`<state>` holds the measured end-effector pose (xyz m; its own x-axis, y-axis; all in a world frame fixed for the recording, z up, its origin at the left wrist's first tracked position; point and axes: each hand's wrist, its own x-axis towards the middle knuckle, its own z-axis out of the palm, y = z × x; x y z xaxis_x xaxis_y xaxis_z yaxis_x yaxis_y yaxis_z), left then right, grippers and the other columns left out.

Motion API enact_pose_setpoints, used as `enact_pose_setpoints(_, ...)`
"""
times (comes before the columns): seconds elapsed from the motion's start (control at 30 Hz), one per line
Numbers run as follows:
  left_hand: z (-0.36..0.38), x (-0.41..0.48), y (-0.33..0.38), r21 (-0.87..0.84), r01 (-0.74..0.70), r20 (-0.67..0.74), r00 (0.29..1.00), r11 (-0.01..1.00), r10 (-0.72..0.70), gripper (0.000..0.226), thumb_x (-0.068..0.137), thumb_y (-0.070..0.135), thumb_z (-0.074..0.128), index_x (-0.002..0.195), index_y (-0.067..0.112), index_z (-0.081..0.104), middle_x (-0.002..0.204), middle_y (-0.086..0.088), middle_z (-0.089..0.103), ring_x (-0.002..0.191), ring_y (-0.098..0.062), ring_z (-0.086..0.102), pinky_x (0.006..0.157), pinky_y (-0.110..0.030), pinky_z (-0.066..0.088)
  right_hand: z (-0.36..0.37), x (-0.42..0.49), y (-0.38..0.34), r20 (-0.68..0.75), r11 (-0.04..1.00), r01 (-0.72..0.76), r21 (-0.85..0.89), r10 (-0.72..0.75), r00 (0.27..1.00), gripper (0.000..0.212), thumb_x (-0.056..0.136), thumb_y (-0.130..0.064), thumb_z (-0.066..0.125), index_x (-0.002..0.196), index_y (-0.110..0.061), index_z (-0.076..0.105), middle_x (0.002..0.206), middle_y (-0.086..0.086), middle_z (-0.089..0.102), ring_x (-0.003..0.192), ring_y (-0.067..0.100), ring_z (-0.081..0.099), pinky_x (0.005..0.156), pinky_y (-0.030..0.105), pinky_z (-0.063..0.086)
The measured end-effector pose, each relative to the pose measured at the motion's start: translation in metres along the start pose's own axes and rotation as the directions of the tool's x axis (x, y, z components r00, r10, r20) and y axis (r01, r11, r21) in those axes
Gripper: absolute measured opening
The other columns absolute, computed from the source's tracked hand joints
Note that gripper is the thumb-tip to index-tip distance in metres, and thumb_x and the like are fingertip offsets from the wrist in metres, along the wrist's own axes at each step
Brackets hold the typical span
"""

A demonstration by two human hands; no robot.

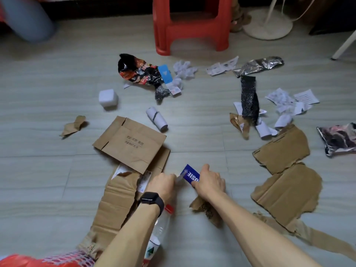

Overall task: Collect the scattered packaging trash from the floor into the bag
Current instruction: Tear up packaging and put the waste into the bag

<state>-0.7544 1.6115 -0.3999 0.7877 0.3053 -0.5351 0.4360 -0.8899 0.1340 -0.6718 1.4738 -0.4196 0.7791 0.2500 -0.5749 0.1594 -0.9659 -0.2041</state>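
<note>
The right hand (209, 182) grips a blue box (189, 175) low over the floor (48, 170), between torn cardboard (131, 143) sheets. The left hand (163, 185), curled, meets the box's end; whether it holds it I cannot tell. Wrappers (140, 71) and paper scraps (185, 69) lie scattered beyond.

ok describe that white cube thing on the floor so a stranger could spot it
Start at the red stool at the top of the view, then drop to the black-and-red snack wrapper before it. Left of and nearer than that wrapper sits the white cube, alone on the floor. Unlike the rolled white tube and crumpled papers nearby, it is smooth and boxy.
</note>
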Motion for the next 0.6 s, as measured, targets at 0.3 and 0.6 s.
enact_pose_setpoints(0.3,-0.082,-0.079,-0.043,-0.203,-0.012,-0.155,0.988,0.979,-0.020,0.018,0.090,0.022,0.047,0.103,0.024,0.060,0.106,-0.004,0.068,0.094,-0.030,0.063,0.071,-0.033,0.050,-0.035,-0.070,-0.015,-0.086,0.952,0.143,0.269,-0.124,0.989,0.021,0.099,-0.035,0.046,0.111,-0.019,0.053,0.114,0.012,0.066,0.102,0.036,0.059,0.075,0.034,0.042)
enact_pose_setpoints(0.6,-0.138,-0.250,-0.144,-0.254,0.135,-0.374,0.900,0.958,-0.225,0.030,0.096,0.024,0.042,0.123,0.026,0.056,0.113,-0.013,0.069,0.101,-0.037,0.063,0.078,-0.037,0.052,-0.064,-0.222,-0.110,-0.229,0.732,0.536,0.421,-0.486,0.844,0.027,0.100,-0.051,0.037,0.100,-0.030,0.054,0.088,-0.001,0.069,0.080,0.024,0.064,0.073,0.039,0.053)
